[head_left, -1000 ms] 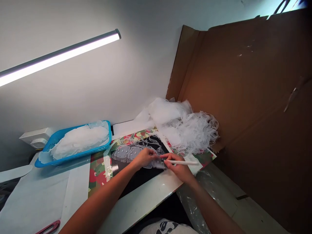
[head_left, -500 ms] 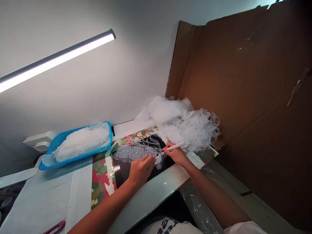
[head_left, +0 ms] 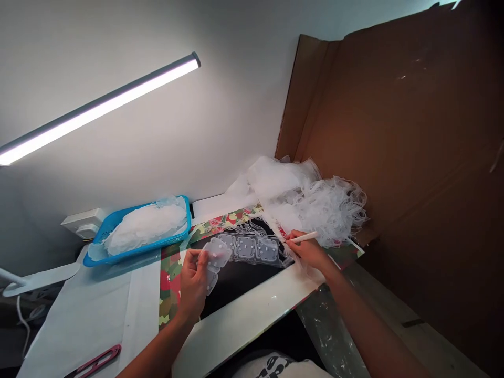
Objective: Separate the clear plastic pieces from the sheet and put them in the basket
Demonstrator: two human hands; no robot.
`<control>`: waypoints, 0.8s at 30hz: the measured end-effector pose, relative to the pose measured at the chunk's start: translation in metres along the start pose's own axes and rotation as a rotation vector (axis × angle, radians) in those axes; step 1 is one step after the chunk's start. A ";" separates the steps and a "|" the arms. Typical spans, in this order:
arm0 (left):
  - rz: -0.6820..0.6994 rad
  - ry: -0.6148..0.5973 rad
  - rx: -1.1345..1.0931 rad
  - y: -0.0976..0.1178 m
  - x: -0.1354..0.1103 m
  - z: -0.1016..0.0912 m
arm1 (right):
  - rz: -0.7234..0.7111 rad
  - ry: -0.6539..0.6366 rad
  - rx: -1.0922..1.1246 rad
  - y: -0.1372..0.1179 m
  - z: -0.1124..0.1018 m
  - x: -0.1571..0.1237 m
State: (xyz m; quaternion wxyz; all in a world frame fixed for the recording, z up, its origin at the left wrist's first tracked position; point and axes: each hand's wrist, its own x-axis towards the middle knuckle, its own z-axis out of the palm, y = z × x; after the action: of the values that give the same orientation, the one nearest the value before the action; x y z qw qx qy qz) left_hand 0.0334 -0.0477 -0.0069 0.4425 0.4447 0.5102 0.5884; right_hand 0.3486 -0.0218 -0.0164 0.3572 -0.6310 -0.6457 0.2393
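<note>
Two hands work a clear moulded strip [head_left: 252, 248] lying on a black mat [head_left: 240, 289]: the left hand [head_left: 192, 278] pinches its raised end, and the right hand [head_left: 309, 252] holds a white stylus [head_left: 302, 238] in a narrow grip. Separating the strip appears in hand; the attached remainder seems to need lifting.

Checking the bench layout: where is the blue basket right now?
In the head view, the blue plastic basket sits beyond the left hand, against the wall, between a white wall fitting and the patterned mat.
</note>
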 end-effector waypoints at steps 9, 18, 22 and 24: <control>-0.187 -0.197 -0.273 0.018 -0.019 0.012 | -0.033 -0.196 0.720 -0.087 0.016 -0.049; -0.236 -0.245 -0.351 0.018 -0.026 0.018 | -0.151 -0.145 0.625 -0.127 0.038 -0.076; -0.302 -0.280 -0.403 0.017 -0.025 0.019 | -0.190 -0.155 0.606 -0.134 0.034 -0.077; -0.325 -0.288 -0.423 0.015 -0.025 0.020 | -0.193 -0.155 0.598 -0.137 0.034 -0.078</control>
State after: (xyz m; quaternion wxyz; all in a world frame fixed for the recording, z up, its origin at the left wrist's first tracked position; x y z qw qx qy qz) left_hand 0.0576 -0.0696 0.0084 0.6814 0.3339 0.3729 0.5339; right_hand 0.2302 -0.1058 0.0536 0.4975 -0.4138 -0.6292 0.4307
